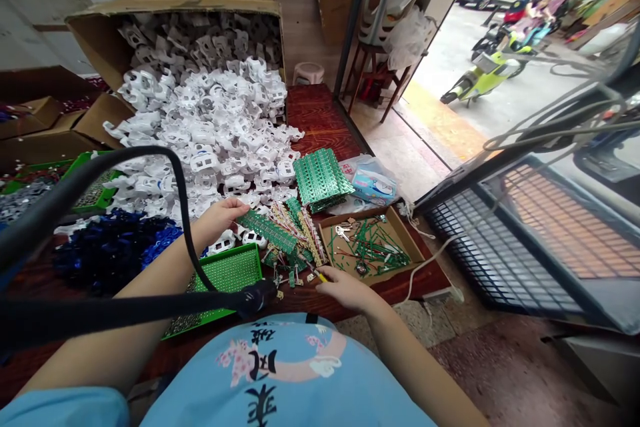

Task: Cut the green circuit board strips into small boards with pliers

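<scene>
green circuit-board strip (270,232) sits between the hands over loose little boards (293,277), far end pinched in left hand (223,219), right hand (345,288) closed round a yellow-handled tool (320,275) with its tip near the strip's near end. risk: a one-ended pinch could let the strip twist, so the tool slips and scratches it. black characters on blue shirt (200,390), not confidently readable; no brand legible.
</scene>
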`<state>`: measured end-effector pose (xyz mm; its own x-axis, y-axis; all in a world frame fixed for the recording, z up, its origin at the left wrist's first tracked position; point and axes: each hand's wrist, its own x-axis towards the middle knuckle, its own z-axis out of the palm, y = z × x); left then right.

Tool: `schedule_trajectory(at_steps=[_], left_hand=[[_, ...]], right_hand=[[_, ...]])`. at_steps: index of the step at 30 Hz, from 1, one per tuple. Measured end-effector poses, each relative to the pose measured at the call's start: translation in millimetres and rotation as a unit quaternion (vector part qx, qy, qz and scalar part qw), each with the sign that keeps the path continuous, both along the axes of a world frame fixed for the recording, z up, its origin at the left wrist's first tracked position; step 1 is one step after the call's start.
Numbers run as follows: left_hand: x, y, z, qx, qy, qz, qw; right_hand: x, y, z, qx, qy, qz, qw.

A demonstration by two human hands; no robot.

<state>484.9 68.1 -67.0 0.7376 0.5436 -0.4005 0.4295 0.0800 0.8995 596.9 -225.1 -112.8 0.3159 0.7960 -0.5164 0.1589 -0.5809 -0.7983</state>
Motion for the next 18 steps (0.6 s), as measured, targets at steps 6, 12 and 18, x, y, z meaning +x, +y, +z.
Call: schedule_trajectory(at_steps=[6,12,18], left_hand=[[-1.0,-2.5,-1.5,-0.028,0.008,0.012,1.0],[-0.6,-2.8,-6.9,-0.058,-0.005,0.002,0.998],[1.2,-0.6,-9.8,-0.097,0.003,0.003,0.995]], right_hand=[[-0.4,8.2,9.7,0.012,-0.016,-0.021,1.0],[-1.0,9.6,8.2,0.027,0.029,-0.033,0.999],[-1.0,6.7,11.0,0.057,0.075,-0.032,0.995]])
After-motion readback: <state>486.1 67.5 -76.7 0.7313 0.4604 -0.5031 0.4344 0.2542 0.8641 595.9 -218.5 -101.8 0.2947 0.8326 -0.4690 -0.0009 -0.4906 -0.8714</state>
